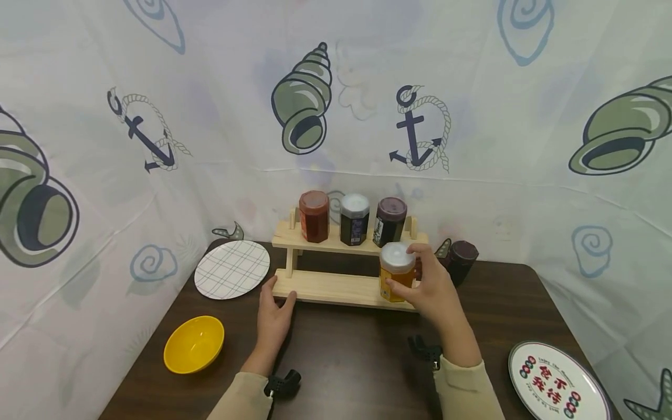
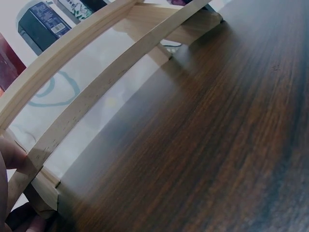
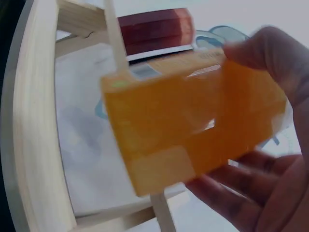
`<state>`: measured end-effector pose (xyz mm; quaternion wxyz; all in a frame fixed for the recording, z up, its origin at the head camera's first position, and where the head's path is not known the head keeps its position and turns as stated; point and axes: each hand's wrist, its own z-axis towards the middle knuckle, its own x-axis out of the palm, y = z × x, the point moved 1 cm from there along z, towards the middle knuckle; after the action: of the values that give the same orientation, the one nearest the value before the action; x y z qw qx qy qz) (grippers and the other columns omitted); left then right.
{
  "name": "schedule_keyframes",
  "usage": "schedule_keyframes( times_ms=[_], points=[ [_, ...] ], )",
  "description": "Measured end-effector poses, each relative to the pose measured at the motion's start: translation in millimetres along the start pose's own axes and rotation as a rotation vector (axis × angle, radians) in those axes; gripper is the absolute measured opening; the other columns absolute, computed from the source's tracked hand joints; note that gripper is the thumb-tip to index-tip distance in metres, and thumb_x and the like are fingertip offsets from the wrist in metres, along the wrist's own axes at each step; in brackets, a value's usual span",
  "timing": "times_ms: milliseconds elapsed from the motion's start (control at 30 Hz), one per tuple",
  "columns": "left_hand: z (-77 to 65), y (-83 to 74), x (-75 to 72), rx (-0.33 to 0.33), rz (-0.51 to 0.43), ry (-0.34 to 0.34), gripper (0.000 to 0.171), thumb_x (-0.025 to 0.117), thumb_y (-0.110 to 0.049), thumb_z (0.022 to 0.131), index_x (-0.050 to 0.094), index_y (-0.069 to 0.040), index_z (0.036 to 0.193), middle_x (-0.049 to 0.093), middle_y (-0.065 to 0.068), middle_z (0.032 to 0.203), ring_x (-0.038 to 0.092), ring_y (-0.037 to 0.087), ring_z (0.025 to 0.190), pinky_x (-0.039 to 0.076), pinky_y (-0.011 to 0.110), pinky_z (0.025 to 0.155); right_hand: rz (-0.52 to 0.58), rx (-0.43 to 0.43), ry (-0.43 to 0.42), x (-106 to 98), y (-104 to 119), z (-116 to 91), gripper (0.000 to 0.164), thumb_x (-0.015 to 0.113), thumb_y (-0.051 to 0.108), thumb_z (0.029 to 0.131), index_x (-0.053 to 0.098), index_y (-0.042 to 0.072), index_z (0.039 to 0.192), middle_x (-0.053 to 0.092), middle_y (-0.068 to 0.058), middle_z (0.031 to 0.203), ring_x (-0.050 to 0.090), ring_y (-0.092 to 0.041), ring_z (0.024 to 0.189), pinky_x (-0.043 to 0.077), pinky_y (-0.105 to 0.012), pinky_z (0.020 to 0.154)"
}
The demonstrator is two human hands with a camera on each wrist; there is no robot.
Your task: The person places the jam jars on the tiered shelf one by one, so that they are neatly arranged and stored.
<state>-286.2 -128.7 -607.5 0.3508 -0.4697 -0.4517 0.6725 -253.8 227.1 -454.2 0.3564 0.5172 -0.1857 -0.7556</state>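
Note:
My right hand (image 1: pixel 433 289) grips a jar of amber contents with a white lid (image 1: pixel 396 274), thumb on one side and fingers on the other. In the head view the jar overlaps the right end of the lower shelf; the right wrist view shows the amber jar (image 3: pixel 193 116) tilted by the camera angle. My left hand (image 1: pixel 275 318) holds the front left corner of the two-tier wooden rack (image 1: pixel 331 286). On its upper tier stand a red jar (image 1: pixel 314 219), a dark jar with a white lid (image 1: pixel 354 221) and a dark jar with a purplish lid (image 1: pixel 390 224).
Another dark jar (image 1: pixel 462 262) stands right of the rack, partly behind my right hand. A white checked plate (image 1: pixel 232 269) and a yellow bowl (image 1: pixel 194 345) sit at the left. At the front right lies a white plate with red characters (image 1: pixel 559 385). Patterned cloth hangs behind the dark table.

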Motion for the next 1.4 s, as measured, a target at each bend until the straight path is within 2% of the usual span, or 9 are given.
schedule_keyframes(
  times_ms=[200,367,533,633,867,1033,1200,1300,1400],
  points=[
    [-0.4,-1.0,-0.8,0.005,0.001,0.000,0.069,0.072,-0.024,0.106,0.039,-0.006,0.164,0.039,0.023,0.170,0.035,0.040,0.161,0.030,0.062,0.129,-0.022,-0.117,0.122,13,-4,2,0.074,0.098,0.019,0.082,0.047,0.017,0.136,0.064,-0.012,0.137,0.074,-0.031,0.114,0.064,-0.053,0.097],
    [-1.3,-1.4,-1.0,0.005,0.006,0.000,0.070,0.072,-0.025,0.106,0.039,-0.006,0.164,0.039,0.023,0.170,0.035,0.041,0.162,0.030,0.063,0.129,0.005,-0.184,0.153,24,-11,3,0.072,0.097,0.013,0.083,0.046,0.012,0.134,0.059,-0.014,0.136,0.070,-0.033,0.120,0.063,-0.055,0.098],
    [-1.9,-1.5,-1.1,0.003,0.005,0.002,0.070,0.072,-0.025,0.107,0.038,-0.006,0.165,0.039,0.023,0.170,0.035,0.041,0.162,0.029,0.063,0.129,0.024,-0.127,0.155,41,-18,4,0.073,0.095,0.015,0.085,0.044,0.012,0.138,0.055,-0.015,0.140,0.067,-0.035,0.127,0.061,-0.056,0.102],
    [-1.9,-1.4,-1.2,-0.003,0.005,0.002,0.070,0.072,-0.025,0.107,0.038,-0.006,0.165,0.039,0.023,0.170,0.035,0.041,0.161,0.029,0.063,0.129,0.080,-0.085,0.130,58,-23,4,0.075,0.093,0.017,0.087,0.042,0.013,0.142,0.054,-0.015,0.143,0.066,-0.036,0.129,0.061,-0.057,0.104],
    [-1.2,-0.9,0.1,-0.001,0.001,-0.001,0.070,0.073,-0.024,0.106,0.039,-0.006,0.164,0.040,0.023,0.170,0.036,0.040,0.161,0.029,0.061,0.130,0.296,-0.074,0.055,97,-36,5,0.080,0.088,0.008,0.091,0.037,0.016,0.153,0.050,-0.022,0.151,0.065,-0.044,0.128,0.056,-0.064,0.107],
    [-1.2,-1.7,0.2,0.004,0.003,0.002,0.070,0.073,-0.024,0.106,0.039,-0.005,0.164,0.039,0.023,0.170,0.035,0.040,0.162,0.029,0.061,0.130,0.439,-0.072,0.058,116,-43,2,0.091,0.084,0.001,0.094,0.030,0.022,0.164,0.046,-0.023,0.159,0.059,-0.048,0.141,0.047,-0.069,0.116],
    [-5.4,-0.2,0.9,0.010,0.014,-0.010,0.070,0.074,-0.023,0.105,0.040,-0.005,0.164,0.040,0.024,0.169,0.037,0.043,0.160,0.031,0.064,0.128,0.472,-0.094,0.098,127,-52,-1,0.106,0.084,0.002,0.094,0.020,0.034,0.172,0.043,-0.016,0.163,0.053,-0.045,0.150,0.044,-0.064,0.119],
    [-6.8,-0.3,0.9,0.009,0.018,-0.012,0.070,0.074,-0.023,0.105,0.040,-0.005,0.163,0.041,0.024,0.168,0.037,0.043,0.160,0.032,0.065,0.127,0.455,-0.070,0.091,126,-51,-1,0.110,0.086,0.003,0.093,0.021,0.039,0.173,0.042,-0.016,0.153,0.055,-0.045,0.145,0.048,-0.062,0.116],
    [-4.8,-3.1,0.1,0.022,0.010,-0.011,0.070,0.073,-0.024,0.106,0.040,-0.005,0.164,0.040,0.025,0.168,0.036,0.044,0.160,0.031,0.066,0.127,0.418,-0.062,0.071,125,-50,1,0.110,0.088,0.007,0.091,0.022,0.039,0.174,0.040,-0.016,0.141,0.057,-0.042,0.140,0.052,-0.059,0.114]
  ],
)
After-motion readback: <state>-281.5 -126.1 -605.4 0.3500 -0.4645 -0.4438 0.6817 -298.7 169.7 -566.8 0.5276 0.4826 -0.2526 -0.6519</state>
